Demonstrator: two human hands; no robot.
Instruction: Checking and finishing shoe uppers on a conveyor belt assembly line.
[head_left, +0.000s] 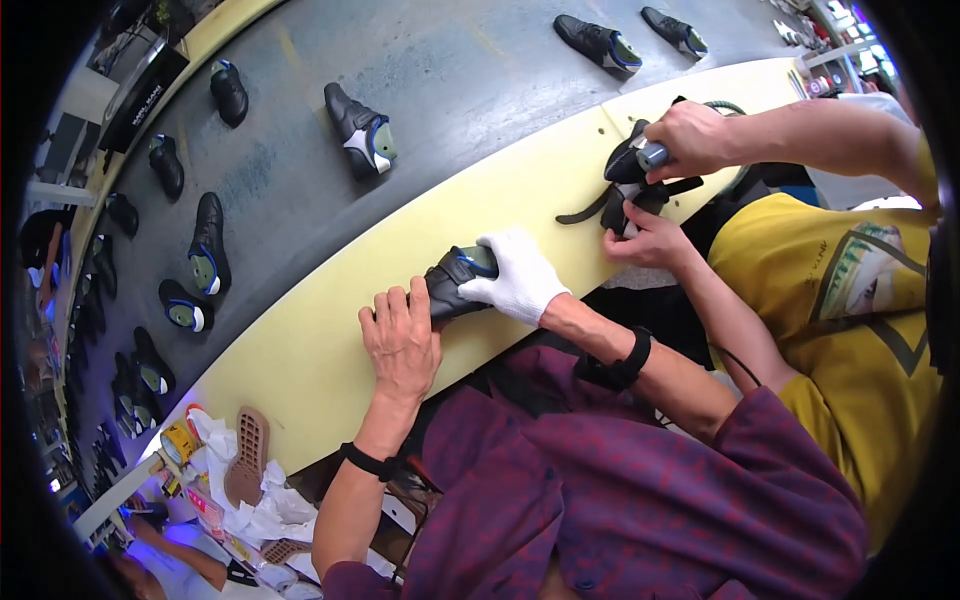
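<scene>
A black shoe (454, 287) with a green form filling its opening lies on the pale yellow bench top in front of me. My right hand (522, 278), in a white knitted glove, is closed round its heel end, thumb on the near side. Bare, my left hand (402, 338) has its fingers bent over the toe end, pressing against it. The palm side of the left hand and the shoe's sole are hidden.
The yellow bench (330, 375) borders a dark conveyor belt (450, 60) bearing several black shoes (360, 130). At right a co-worker's hands (690, 140) hold a grey-handled tool (652, 155) against a black shoe (628, 195). Brown soles (247, 455) and crumpled white paper (275, 510) lie lower left.
</scene>
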